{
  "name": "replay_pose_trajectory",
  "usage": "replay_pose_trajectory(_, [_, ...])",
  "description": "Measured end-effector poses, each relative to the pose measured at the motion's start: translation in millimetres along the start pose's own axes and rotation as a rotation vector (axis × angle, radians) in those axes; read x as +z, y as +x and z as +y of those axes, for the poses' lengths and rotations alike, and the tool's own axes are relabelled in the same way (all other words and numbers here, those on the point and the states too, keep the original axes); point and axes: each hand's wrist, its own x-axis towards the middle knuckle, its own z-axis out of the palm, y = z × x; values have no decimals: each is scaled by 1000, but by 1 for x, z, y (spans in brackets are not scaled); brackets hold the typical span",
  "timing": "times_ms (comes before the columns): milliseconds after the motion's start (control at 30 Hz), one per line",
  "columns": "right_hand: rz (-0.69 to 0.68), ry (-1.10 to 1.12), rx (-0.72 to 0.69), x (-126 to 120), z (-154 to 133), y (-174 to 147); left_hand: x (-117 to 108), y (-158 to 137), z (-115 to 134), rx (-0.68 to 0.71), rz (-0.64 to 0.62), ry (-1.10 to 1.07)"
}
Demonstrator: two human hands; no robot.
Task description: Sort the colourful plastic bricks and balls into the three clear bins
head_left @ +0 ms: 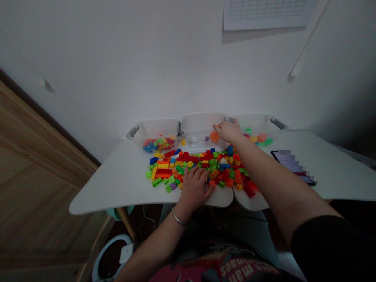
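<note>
My left hand rests palm down on the front of a pile of colourful plastic building bricks, fingers spread and bent slightly onto the bricks. My right hand reaches over the pile to the clear middle bin, near its right side. Its fingers are bent together, and a bit of orange toy piece shows at the fingertips. Just below them is a rounded orange piece; whether it touches the hand is unclear. A small yellow brick and a purple brick show at the middle bin.
A left clear bin holds mixed coloured pieces. The right clear bin holds round coloured pieces, partly hidden by my right arm. A tablet or phone lies on the white table at right. The wall stands close behind the bins.
</note>
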Motion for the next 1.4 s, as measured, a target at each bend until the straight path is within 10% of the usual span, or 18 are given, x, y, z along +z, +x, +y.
replay_pose_trajectory(300, [25,19,-61,-5,8,-2,0,0,0,9,12,1])
replay_pose_trajectory(500, [274,246,-126,-18,14,-20,0,-1,1,4,10,-2])
replay_pose_trajectory(867, [-103,89,-390,18,-20,-88,2,-2,-1,11,7,9])
replay_pose_trajectory(1400, [3,9,-290,36,-18,-107,1,-2,-1,4,-2,-5])
